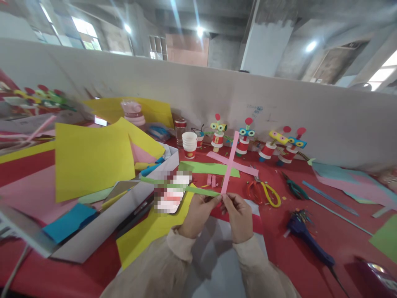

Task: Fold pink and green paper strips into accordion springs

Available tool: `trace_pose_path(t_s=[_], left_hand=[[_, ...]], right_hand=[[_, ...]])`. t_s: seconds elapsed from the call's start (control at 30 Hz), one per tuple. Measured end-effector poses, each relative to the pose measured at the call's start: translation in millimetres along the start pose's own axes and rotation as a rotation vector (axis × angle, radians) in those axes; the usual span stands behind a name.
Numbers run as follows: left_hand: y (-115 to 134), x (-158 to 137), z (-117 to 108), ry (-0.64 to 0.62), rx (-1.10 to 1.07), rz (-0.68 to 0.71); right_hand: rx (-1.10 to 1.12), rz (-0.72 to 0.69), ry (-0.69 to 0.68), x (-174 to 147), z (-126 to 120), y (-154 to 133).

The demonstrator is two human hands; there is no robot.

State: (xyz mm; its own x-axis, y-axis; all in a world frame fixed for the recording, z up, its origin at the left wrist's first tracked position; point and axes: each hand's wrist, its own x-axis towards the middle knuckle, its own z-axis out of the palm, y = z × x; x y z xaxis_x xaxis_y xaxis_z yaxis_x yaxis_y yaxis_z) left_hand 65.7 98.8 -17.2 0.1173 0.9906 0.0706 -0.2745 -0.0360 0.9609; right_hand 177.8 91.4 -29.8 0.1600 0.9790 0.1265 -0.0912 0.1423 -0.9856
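A green paper strip (203, 191) and a pink paper strip (230, 163) meet end to end at a corner between my fingertips. My left hand (198, 213) pinches the green strip, which stretches off to the left above a phone (173, 194). With thumb and fingers closed, my right hand (238, 217) grips the foot of the pink strip, which rises away from me. Beyond the hands lie another pink strip (248, 167) and a wide green paper piece (201, 167). Small pink scraps (211, 180) rest beside them.
Scissors (269, 194), pliers (294, 186) and a glue gun (310, 240) lie to the right on the red table (279, 265). Several paper-cup figures (217, 138) stand along the back wall near stacked cups (189, 145). A white box (124, 215) with coloured paper fills the left.
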Motion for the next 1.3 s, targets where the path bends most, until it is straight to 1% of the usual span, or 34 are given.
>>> trace_pose_path(t_s=[0.1,0.17,0.33,0.4,0.5,0.57,0.6,0.73,0.8,0.9,1.0,1.2,1.3], left_hand=[[4,2,-5,-0.101,0.013,0.012],[5,3,-9,-0.128,-0.002,-0.024],[-2,4,-14,-0.135,-0.143,-0.211],[-6,4,-14,-0.108,-0.188,-0.27],[-8,4,-13,-0.026,-0.224,-0.312],[-7,4,-13,0.006,-0.222,-0.315],[-6,4,-14,-0.004,-0.216,-0.309],[-1,5,-17,-0.138,-0.175,-0.29],[1,6,-19,-0.155,-0.14,-0.29],[2,7,-19,-0.07,-0.113,-0.295],[2,8,-19,0.017,-0.148,-0.282],[4,7,-18,-0.009,-0.192,-0.239],[5,6,-18,0.021,-0.164,-0.208]], right_hand=[[0.045,0.01,0.021,1,1,0],[0.078,0.021,0.024,2,1,2],[0.144,0.058,0.026,2,2,3],[0.154,0.062,0.021,2,1,2],[0.134,0.055,0.002,3,1,3],[0.126,0.057,-0.01,3,1,5],[0.126,0.056,-0.013,3,1,6],[0.105,0.032,-0.009,2,1,4],[0.064,0.025,0.001,0,1,0],[0.01,0.021,0.018,-1,1,-5],[0.015,0.022,0.014,0,1,-3],[0.051,0.008,-0.013,1,2,2],[0.023,0.001,-0.012,-1,2,1]])
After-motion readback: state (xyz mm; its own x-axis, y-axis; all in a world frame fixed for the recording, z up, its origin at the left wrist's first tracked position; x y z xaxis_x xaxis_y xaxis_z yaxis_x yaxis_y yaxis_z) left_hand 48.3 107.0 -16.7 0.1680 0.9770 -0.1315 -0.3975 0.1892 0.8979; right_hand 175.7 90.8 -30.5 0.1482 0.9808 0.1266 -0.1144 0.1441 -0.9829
